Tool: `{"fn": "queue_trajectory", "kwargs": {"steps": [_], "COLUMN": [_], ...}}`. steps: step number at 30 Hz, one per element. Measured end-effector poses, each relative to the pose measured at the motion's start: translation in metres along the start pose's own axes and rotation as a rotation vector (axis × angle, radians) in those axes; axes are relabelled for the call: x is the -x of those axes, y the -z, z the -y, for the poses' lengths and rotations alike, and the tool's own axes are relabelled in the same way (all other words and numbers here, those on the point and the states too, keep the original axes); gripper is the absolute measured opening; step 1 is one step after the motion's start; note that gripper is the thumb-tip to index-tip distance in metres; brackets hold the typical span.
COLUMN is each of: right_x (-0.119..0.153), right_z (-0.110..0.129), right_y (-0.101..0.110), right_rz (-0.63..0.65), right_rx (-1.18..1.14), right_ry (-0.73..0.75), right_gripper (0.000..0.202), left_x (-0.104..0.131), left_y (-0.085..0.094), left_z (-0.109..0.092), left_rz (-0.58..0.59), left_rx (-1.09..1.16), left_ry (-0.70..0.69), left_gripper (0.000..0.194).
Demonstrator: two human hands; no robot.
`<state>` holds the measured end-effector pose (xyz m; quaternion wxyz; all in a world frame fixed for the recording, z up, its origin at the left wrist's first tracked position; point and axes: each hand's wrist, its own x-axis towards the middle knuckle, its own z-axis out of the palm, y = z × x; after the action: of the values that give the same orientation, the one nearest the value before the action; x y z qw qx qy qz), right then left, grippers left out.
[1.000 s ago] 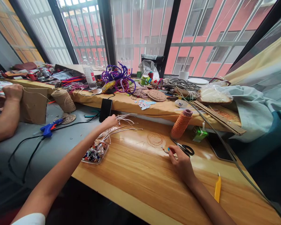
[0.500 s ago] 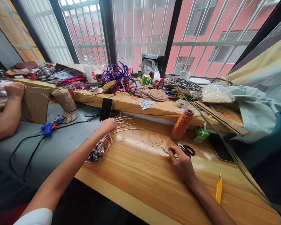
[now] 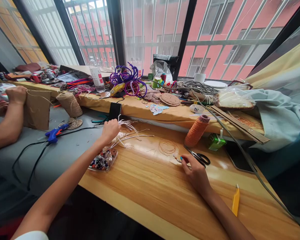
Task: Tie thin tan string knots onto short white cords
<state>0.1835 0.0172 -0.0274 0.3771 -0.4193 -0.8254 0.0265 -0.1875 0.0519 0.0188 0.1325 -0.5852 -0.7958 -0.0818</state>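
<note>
My left hand (image 3: 110, 129) is closed on a bunch of white cords (image 3: 130, 125), whose loose ends fan out to the right over the wooden table. Just below it sits a clear box of mixed beads (image 3: 103, 160). My right hand (image 3: 195, 171) pinches a short whitish cord (image 3: 177, 159) with an orange-brown bit near its tip. Beside that hand lie black-handled scissors (image 3: 201, 158), their blades pointing up and left. A coil of thin orange thread (image 3: 168, 147) rests on the table to the upper left of the right fingers.
An orange thread spool (image 3: 197, 131) and a green carton (image 3: 217, 141) stand behind the scissors. Yellow tweezers (image 3: 236, 201) lie at the right. A blue glue gun (image 3: 55, 132) is on the grey surface, where a co-worker's hand (image 3: 17, 94) holds cardboard (image 3: 37, 110).
My left hand has drawn slightly left and back, the white cords shifting with it, and more of the bead box shows. My right hand keeps nearly the same pose.
</note>
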Motion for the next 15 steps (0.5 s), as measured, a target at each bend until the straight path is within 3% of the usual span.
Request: {"fn": "queue_trajectory", "kwargs": {"steps": [4,7,11,15], "right_x": [0.000,0.000,0.000,-0.001], "right_z": [-0.001,-0.001,0.000,0.000], "right_y": [0.000,0.000,0.000,0.000], "right_rz": [0.008,0.019,0.019,0.022], "right_rx": [0.000,0.001,0.001,0.005], "right_ry": [-0.010,-0.011,-0.011,-0.012], "right_gripper": [0.016,0.016,0.016,0.016], "left_x": [0.005,0.012,0.020,0.024], "left_y": [0.000,0.000,-0.001,-0.003], "left_z": [0.004,0.002,-0.002,-0.006], "left_rz": [0.141,0.162,0.231,0.385], "left_rx": [0.307,0.486,0.431,0.251], "left_ry": [0.029,0.015,-0.047,-0.276], "left_gripper": [0.025,0.026,0.032,0.035]}}
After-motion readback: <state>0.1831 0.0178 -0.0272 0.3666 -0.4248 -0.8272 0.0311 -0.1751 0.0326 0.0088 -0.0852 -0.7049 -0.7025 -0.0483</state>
